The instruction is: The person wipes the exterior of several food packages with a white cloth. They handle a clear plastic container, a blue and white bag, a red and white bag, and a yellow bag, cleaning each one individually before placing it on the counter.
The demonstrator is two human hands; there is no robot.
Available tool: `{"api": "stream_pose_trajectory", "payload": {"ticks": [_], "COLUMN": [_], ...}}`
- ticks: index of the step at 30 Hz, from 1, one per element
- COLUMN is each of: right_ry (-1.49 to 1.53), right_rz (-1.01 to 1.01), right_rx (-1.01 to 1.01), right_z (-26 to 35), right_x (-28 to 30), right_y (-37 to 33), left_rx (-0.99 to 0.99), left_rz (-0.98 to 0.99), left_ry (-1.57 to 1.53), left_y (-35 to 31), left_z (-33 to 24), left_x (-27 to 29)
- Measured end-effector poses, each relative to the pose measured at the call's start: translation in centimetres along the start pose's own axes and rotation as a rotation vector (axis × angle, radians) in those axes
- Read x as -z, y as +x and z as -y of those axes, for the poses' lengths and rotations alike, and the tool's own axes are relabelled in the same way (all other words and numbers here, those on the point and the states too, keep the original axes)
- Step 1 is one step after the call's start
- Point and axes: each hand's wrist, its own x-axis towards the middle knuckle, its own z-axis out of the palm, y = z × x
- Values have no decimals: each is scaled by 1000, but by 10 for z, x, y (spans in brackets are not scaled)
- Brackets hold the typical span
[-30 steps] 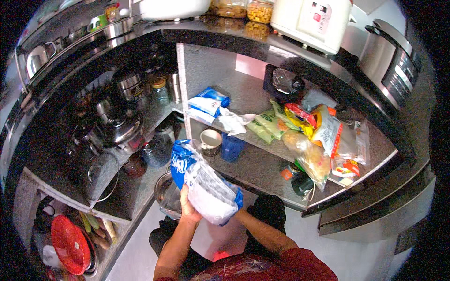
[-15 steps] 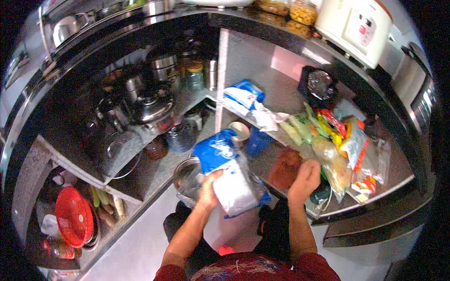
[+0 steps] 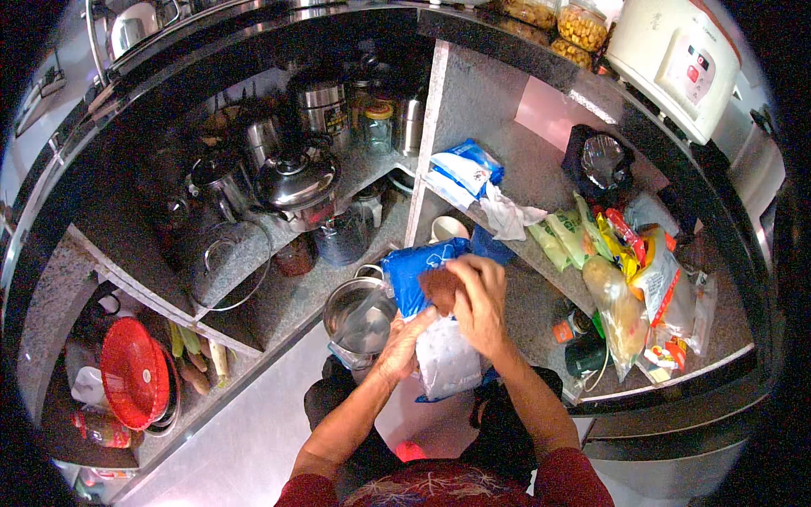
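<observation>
At nine o'clock of the hands, low on the bottom shelf: a red round lid (image 3: 133,372) leaning on edge. Higher, toward ten o'clock: a grey pan (image 3: 221,260), then a lidded steel pot (image 3: 297,179) on the middle shelf. Just left of centre: an open steel pot (image 3: 361,314) standing by the shelf edge. At centre: a blue and white plastic bag (image 3: 435,334) held up in front of the shelves, above the floor (white contents filling its lower half). Left hand (image 3: 404,345) clasped on the bag's left side, fingers (image 3: 420,322) wrapped around it. Right hand (image 3: 480,302) curled over the bag's top, fingers clenched on the gathered blue plastic. At two to three o'clock: packets of food (image 3: 629,279) heaped on the grey surface (image 3: 541,317).
</observation>
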Motion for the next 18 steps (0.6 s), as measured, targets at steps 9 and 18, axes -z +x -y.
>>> {"api": "stream_pose_trajectory", "payload": {"ticks": [9,18], "right_ry": [-18,-81], "right_rz": [83,43], "right_rx": [67,95], "right_z": [-5,3], "right_x": [-10,-11], "right_y": [15,-7], "left_rx": [-185,-66], "left_rz": [-53,63], "left_ry": [301,576], "left_y": [13,3], "left_z": [6,21], "left_x": [7,17]}}
